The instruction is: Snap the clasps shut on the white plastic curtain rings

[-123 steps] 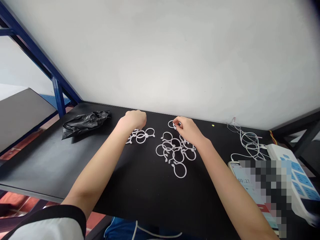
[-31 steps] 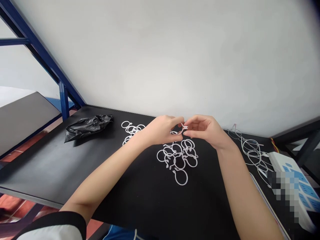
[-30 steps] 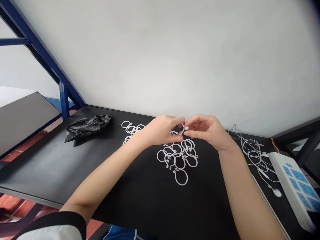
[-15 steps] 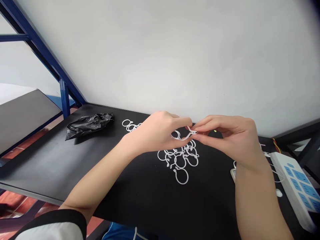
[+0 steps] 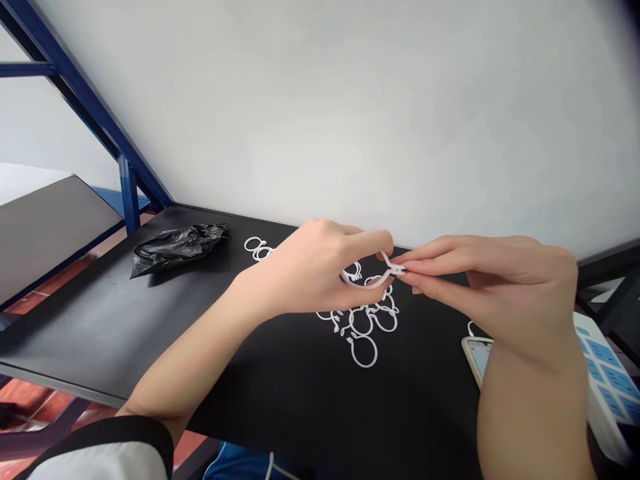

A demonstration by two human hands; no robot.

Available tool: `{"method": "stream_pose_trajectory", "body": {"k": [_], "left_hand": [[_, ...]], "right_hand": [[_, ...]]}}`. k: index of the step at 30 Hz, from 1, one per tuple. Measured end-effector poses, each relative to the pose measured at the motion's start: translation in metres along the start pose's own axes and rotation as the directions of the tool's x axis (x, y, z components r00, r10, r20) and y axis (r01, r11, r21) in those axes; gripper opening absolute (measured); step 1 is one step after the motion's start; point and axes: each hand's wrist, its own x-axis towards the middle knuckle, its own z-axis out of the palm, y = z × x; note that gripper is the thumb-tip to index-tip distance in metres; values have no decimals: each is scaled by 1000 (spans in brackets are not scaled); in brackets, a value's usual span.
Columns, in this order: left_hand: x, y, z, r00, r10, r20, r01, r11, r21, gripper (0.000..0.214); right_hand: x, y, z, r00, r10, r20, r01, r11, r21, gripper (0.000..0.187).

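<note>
A white plastic curtain ring (image 5: 367, 285) with a clasp at its right end is held up over the table. My left hand (image 5: 320, 267) is closed around the loop, its index finger above and thumb below. At the clasp, my right hand (image 5: 480, 280) pinches the tip between thumb and fingers. The clasp's two ends meet there, but whether they are locked I cannot tell. Under and in front of my left hand lies a loose pile of similar white rings (image 5: 364, 351). A few more rings (image 5: 255, 245) lie behind my left wrist, partly hidden by it.
On the black table (image 5: 310, 407) a crumpled black plastic bag (image 5: 180, 248) lies at the left. A phone (image 5: 477, 357) with a cable and a white power strip (image 5: 607, 373) with blue sockets are on the right, partly behind my right forearm. A wall stands behind.
My right hand has moved right, its fingertips now at the clasp's outer tip. The two clasp ends show more clearly together. My left hand has shifted slightly right with the ring.
</note>
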Motion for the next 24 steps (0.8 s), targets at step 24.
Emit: {"method": "stream_pose_trajectory", "body": {"k": [24], "left_hand": [[-2,3,-2,989,76,-126,-79,997,-19,14]], "right_hand": [[3,-18,2,990,-140,-26,133,973,-187,23]]}}
